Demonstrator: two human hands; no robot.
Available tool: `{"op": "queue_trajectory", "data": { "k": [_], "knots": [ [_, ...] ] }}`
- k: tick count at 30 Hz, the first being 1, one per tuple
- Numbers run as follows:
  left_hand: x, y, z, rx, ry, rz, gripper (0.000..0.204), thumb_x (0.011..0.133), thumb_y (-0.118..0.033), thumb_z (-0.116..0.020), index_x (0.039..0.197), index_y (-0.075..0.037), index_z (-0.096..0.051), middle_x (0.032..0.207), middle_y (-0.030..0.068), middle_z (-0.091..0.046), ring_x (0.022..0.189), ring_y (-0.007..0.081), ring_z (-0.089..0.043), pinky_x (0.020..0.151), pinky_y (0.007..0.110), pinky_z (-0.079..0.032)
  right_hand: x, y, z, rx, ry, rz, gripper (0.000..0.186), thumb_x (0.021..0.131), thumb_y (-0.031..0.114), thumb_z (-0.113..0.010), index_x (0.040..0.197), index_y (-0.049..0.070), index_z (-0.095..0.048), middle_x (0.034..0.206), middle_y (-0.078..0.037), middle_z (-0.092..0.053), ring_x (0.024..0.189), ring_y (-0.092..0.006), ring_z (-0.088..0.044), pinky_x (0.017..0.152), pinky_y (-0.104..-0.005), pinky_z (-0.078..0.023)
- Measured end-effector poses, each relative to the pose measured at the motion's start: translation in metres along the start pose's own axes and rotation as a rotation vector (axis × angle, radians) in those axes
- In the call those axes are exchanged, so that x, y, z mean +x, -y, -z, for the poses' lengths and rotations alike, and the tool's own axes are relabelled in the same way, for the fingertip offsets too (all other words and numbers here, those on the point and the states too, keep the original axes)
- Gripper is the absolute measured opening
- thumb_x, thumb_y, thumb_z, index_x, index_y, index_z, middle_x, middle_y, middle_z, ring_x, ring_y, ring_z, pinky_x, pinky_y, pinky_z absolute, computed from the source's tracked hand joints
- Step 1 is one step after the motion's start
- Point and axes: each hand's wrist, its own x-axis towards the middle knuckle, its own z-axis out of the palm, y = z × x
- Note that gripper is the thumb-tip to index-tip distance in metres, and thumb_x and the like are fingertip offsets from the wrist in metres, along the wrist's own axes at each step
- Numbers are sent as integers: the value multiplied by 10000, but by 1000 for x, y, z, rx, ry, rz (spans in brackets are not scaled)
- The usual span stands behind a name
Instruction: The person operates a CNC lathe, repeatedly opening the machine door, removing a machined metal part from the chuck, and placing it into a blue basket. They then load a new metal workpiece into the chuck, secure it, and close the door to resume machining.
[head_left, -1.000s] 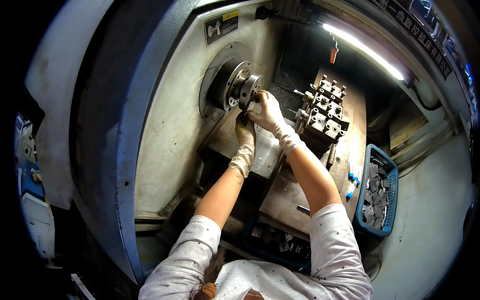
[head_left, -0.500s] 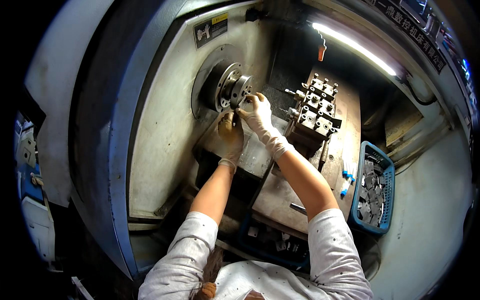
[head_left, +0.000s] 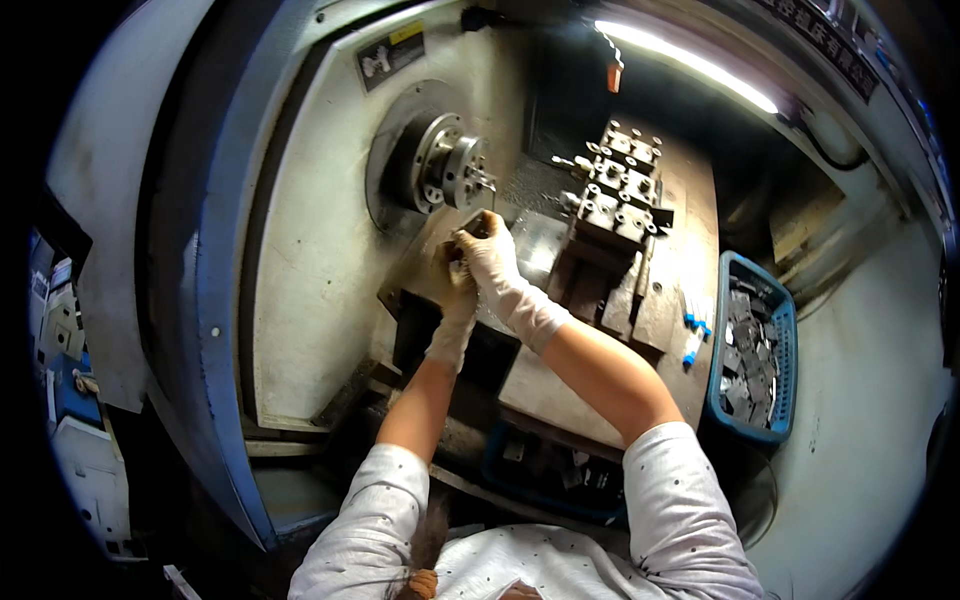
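Observation:
Both my hands wear pale gloves and are close together, just below and in front of the round metal chuck (head_left: 463, 172) on the lathe's spindle. My right hand (head_left: 492, 258) is closed, its fingers and thumb pinching a small dark metal plate (head_left: 478, 226). Just left of it, my left hand (head_left: 458, 290) has its fingers curled up against the same area; what they grip is hidden. A thin bright metal rod (head_left: 487, 183) sticks out from the chuck's face above the hands.
To the right stands a tool post block (head_left: 620, 190) with several bolts. A blue basket (head_left: 790, 370) of flat metal parts sits farther right, beside blue-tipped tubes (head_left: 693, 345). Another basket (head_left: 495, 465) of parts is below the table. A lamp (head_left: 690, 65) lights the back.
Both hands have come away from the chuck, down toward me, bringing the dark metal plate. The chuck's face and the thin rod now show. The whole view has shifted slightly.

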Motion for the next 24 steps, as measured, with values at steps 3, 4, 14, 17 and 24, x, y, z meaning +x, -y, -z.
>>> {"op": "queue_trajectory", "data": {
  "k": [3,4,14,17,24],
  "knots": [
    [-34,-73,12,227,110,-20,246,683,-56,-533,908,-8,-446,844,37,-482,780,129,-446,691,237,-355,-33,1,45,322,160,119,416,589,111,-632,942,14,-433,792,-83,-499,716,-159,-476,661,-255,-394],
    [-50,-76,34,91,105,-38,270,688,-59,-536,936,-8,-443,888,35,-482,802,118,-451,721,221,-358,-51,8,68,252,120,273,403,595,89,-627,941,18,-433,770,-50,-489,681,-120,-453,646,-230,-388],
    [-259,-71,74,644,964,573,288,670,-267,-520,856,-47,-514,829,140,-525,774,272,-501,667,312,-397,-176,19,377,-1479,-569,158,484,707,333,-480,1043,2,-372,1039,-161,-388,978,-266,-368,811,-338,-308],
    [-275,-45,25,813,1151,279,336,648,-332,-510,846,-60,-523,846,141,-519,784,264,-498,666,322,-397,-214,9,357,-1213,-593,384,370,725,203,-485,1014,-9,-392,1064,-148,-369,1006,-261,-339,841,-335,-279],
    [-304,34,-25,1125,1404,-208,303,682,-290,-467,812,-20,-510,792,133,-527,729,259,-499,655,316,-386,-344,-48,325,-1015,-475,-51,302,720,126,-486,984,-4,-416,1060,-154,-360,1005,-269,-337,853,-333,-262]
  ]
}}
